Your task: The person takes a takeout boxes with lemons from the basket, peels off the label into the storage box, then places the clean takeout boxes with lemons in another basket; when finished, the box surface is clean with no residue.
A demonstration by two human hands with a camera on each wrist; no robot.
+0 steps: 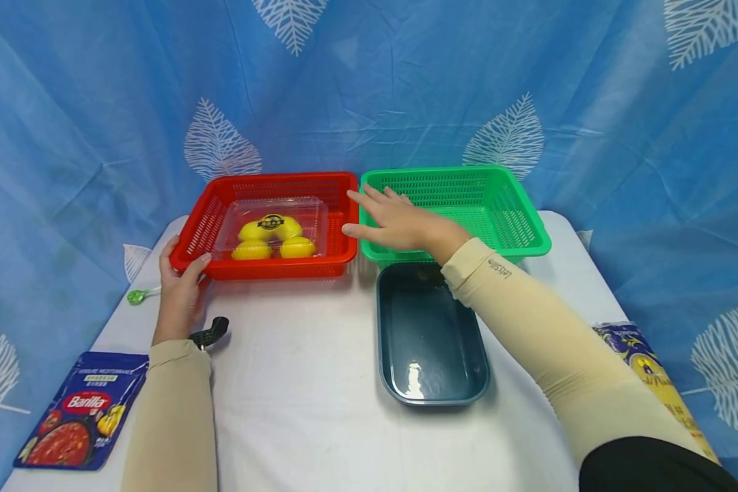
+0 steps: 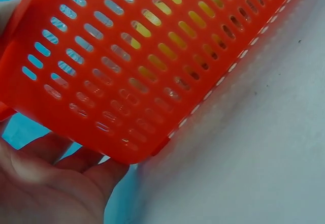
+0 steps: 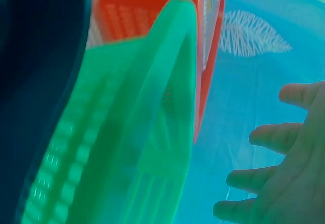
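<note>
A red plastic basket (image 1: 283, 269) stands at the back left, holding a clear lidded box (image 1: 316, 215) with several yellow fruits (image 1: 252, 250) inside. My left hand (image 1: 177, 297) grips its near left corner, thumb at the front and fingers round the side. In the left wrist view, fingers (image 2: 109, 176) touch the lower edge of the perforated red wall. My right hand (image 1: 400, 222), fingers spread, is over the left end of a green basket (image 1: 486, 229), near the red basket's right rim. Nothing is held in it; the right wrist view shows its fingers (image 3: 274, 137) apart.
A dark blue baking dish (image 1: 430, 342) sits in front of the green basket. A Barilla pouch (image 1: 86, 410) lies front left, and a green-headed utensil (image 1: 138, 296) beside the left hand. A blue-and-yellow packet (image 1: 652, 376) lies at the right, partly behind my sleeve. A blue curtain (image 1: 375, 82) hangs behind.
</note>
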